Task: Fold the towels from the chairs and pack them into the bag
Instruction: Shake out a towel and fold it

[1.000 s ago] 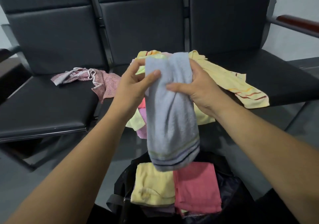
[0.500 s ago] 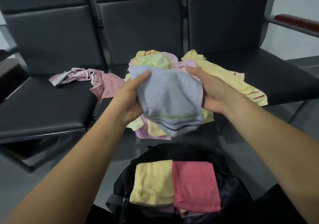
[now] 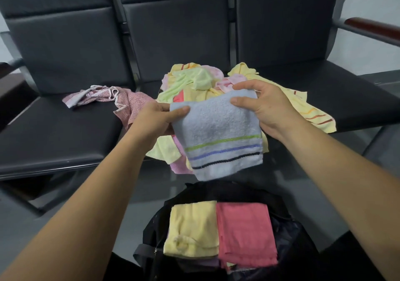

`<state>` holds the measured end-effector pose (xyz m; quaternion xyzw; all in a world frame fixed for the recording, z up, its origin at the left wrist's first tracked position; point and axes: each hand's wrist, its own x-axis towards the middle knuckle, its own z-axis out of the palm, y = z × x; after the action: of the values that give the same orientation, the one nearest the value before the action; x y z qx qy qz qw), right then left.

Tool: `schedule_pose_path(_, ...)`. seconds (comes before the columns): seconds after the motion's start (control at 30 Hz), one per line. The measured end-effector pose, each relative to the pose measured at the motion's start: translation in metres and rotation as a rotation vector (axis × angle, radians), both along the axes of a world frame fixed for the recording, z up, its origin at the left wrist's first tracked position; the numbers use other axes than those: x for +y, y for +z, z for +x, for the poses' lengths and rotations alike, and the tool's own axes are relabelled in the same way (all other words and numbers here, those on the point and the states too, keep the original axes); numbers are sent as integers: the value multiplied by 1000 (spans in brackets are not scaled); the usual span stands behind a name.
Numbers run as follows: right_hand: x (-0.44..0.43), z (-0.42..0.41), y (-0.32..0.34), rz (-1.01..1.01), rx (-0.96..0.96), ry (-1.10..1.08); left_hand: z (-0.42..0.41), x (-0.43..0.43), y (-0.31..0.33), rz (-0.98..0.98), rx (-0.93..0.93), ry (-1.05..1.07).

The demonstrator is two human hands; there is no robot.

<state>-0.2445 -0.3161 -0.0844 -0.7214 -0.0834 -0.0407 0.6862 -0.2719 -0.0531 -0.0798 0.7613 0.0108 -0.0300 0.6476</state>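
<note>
A light blue towel [image 3: 218,135] with green, blue and black stripes hangs folded in the air between my hands. My left hand [image 3: 155,120] pinches its upper left corner and my right hand [image 3: 262,105] pinches its upper right corner. Directly below stands an open black bag [image 3: 155,233] with a folded yellow towel [image 3: 192,228] and a folded pink-red towel [image 3: 244,233] side by side on top. Behind the blue towel a heap of unfolded towels [image 3: 194,81] lies on the middle chair seat, partly hidden.
A crumpled pink patterned towel [image 3: 127,101] lies on the left black chair [image 3: 54,133]. A long yellow striped towel [image 3: 311,114] spills onto the right chair seat [image 3: 346,90]. A wooden armrest [image 3: 372,26] juts at the right.
The blue towel hung long from both hands, was bunched and folded up, and is now held flat and halved by its top corners, with my hands further apart.
</note>
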Motion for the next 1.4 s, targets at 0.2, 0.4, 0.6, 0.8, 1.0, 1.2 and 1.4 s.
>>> schedule_pose_path(0.2, -1, -2, 6, 296, 179, 165, 5, 3, -4, -101, 39, -196)
schedule_pose_path(0.4, -10, -2, 8, -291, 5, -23, 2, 4, -4, 96, -18, -59)
schedule_pose_path(0.6, -11, -5, 14, -275, -45, -104, -1, -6, 1, -91, -135, -59)
schedule_pose_path(0.8, -14, 2, 10, 385, 260, -46, -5, -14, 0, -122, -242, 37)
schedule_pose_path(1.0, -18, -9, 22, 252, 182, 194, -9, -20, -1, -197, -311, 8)
schedule_pose_path(1.2, -35, -10, 26, -388, -93, -129, -15, -28, -2, -104, -414, 10)
schedule_pose_path(1.4, -42, -6, 10, 120, 154, 69, -26, -47, -3, -147, -402, -7)
